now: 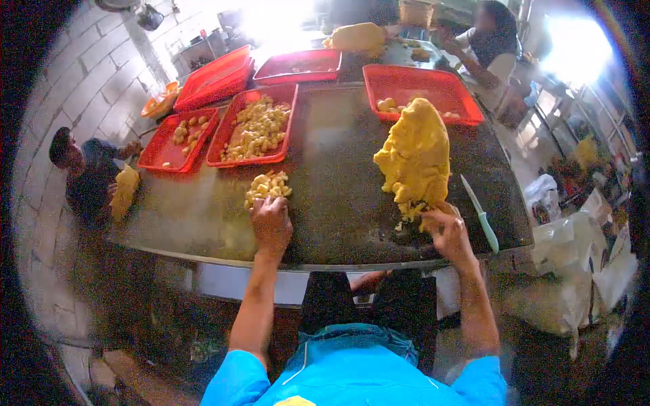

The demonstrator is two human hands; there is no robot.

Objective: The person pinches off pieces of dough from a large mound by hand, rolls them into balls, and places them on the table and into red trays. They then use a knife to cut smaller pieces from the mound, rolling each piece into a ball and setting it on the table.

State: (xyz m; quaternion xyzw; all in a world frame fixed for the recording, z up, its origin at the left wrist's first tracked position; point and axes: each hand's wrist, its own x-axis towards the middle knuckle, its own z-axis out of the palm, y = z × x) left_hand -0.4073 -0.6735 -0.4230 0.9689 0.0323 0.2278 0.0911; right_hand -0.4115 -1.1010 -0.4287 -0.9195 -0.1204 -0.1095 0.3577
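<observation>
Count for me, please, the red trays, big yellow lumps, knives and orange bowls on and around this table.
Red trays: 5 (the upper-left one may be a stack)
Big yellow lumps: 3
Knives: 1
Orange bowls: 1
Total: 10

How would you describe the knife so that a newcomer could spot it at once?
On the dark table, find the big yellow dough mass that the right hand pinches. Just right of it lies the knife: the only slim thing there, with a pale blade and green handle.
</observation>
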